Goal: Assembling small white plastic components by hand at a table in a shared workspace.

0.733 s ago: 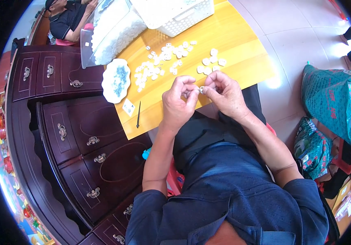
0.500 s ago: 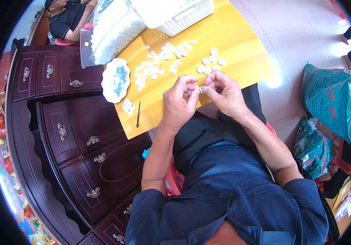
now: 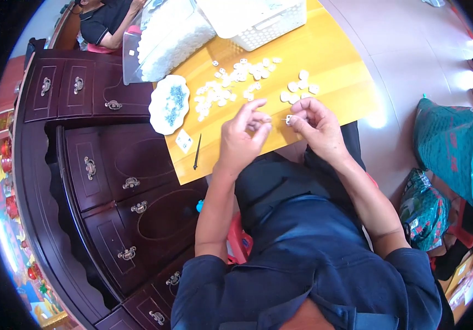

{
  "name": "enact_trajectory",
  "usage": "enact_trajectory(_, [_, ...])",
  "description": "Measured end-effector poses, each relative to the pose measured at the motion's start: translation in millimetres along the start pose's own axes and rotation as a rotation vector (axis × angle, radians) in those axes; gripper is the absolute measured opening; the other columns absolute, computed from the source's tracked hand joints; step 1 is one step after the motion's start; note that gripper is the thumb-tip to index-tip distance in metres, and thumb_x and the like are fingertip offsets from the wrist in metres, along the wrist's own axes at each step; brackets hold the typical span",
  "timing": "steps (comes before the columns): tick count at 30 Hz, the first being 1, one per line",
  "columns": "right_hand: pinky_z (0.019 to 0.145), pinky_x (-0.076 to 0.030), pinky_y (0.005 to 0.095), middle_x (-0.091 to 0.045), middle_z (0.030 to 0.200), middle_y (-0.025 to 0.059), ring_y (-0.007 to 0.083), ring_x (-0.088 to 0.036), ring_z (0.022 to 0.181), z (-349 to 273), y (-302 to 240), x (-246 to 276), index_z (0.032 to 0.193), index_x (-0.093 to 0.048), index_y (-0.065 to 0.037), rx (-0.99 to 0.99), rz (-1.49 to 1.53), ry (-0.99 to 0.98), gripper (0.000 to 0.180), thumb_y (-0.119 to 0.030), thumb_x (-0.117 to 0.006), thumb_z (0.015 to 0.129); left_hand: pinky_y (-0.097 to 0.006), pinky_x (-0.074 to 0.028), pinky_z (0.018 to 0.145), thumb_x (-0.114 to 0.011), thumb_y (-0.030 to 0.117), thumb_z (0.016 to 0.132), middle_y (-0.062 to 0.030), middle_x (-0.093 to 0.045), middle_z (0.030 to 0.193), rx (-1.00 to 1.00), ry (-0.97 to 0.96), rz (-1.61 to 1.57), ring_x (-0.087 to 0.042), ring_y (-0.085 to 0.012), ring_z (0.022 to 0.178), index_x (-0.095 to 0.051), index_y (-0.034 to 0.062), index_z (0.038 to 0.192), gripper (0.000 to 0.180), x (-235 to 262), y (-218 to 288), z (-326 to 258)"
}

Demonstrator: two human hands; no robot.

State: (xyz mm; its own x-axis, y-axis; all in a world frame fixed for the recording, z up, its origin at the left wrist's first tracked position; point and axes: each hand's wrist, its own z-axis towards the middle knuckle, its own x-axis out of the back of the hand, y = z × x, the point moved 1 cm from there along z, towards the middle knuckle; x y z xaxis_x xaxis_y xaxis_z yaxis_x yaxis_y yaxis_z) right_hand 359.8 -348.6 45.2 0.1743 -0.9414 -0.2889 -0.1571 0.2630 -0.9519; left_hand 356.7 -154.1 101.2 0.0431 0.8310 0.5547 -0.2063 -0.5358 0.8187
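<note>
One-handed, pinches a small white plastic piece (image 3: 288,120) between thumb and fingers of the right hand (image 3: 323,130), over the near edge of a yellow wooden table (image 3: 349,82), with a thin pin-like line showing at the left side of the piece. Holds the left hand (image 3: 242,138) near it but apart from the right, with the index finger pointing forward and the thumb close to the other curled fingers; cannot tell if gripping anything there. Has straight beyond the right hand a small group of round white pieces (image 3: 293,87), and farther left a wider scatter of white plastic pieces (image 3: 257,73). Has at the table's left side a scalloped white plate (image 3: 157,107) bearing small blue-grey bits (image 3: 175,104), then, nearer, a white card (image 3: 183,141) and a slender black tool (image 3: 197,153). Faces at the far end a clear plastic bin (image 3: 132,65) heaped with white pieces, just beside a perforated white basket (image 3: 272,33).
</note>
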Motion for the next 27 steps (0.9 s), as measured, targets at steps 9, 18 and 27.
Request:
enact_trajectory(9, [0.073, -0.047, 0.0171, -0.067, 0.089, -0.0040, 0.0011, -0.059, 0.080, 1, -5, -3, 0.116, -0.066, 0.000, -0.018, 0.101, 0.046, 0.020, -0.006, -0.067, 0.096, -0.032, -0.053, 0.064, -0.071, 0.001, 0.085, -0.0124, -0.070, 0.082, 0.036, 0.252, 0.385, -0.066, -0.0198, 0.066, -0.071, 0.0014, 0.112, 0.027, 40, -58, 12])
enact_trajectory(18, [0.072, -0.049, 0.0183, -0.069, 0.091, -0.0026, 0.0024, -0.061, 0.081, 0, -4, -1, 0.111, -0.069, -0.001, -0.032, 0.079, 0.052, 0.016, -0.007, -0.067, 0.097, -0.038, -0.054, 0.071, -0.073, 0.006, 0.084, -0.0129, -0.069, 0.088, 0.030, 0.323, 0.540, -0.069, -0.0276, 0.078, -0.073, 0.0035, 0.105, 0.022, 49, -78, 12])
enact_trajectory(27, [0.073, -0.050, 0.0190, -0.070, 0.092, -0.0018, 0.0029, -0.062, 0.083, 1, -6, -1, 0.110, -0.069, -0.001, -0.041, 0.061, 0.035, 0.014, -0.007, -0.067, 0.098, -0.035, -0.053, 0.064, -0.074, 0.006, 0.085, -0.0110, -0.068, 0.083, -0.012, 0.317, 0.506, -0.068, -0.0246, 0.068, -0.073, 0.0035, 0.097, 0.012, 43, -73, 9])
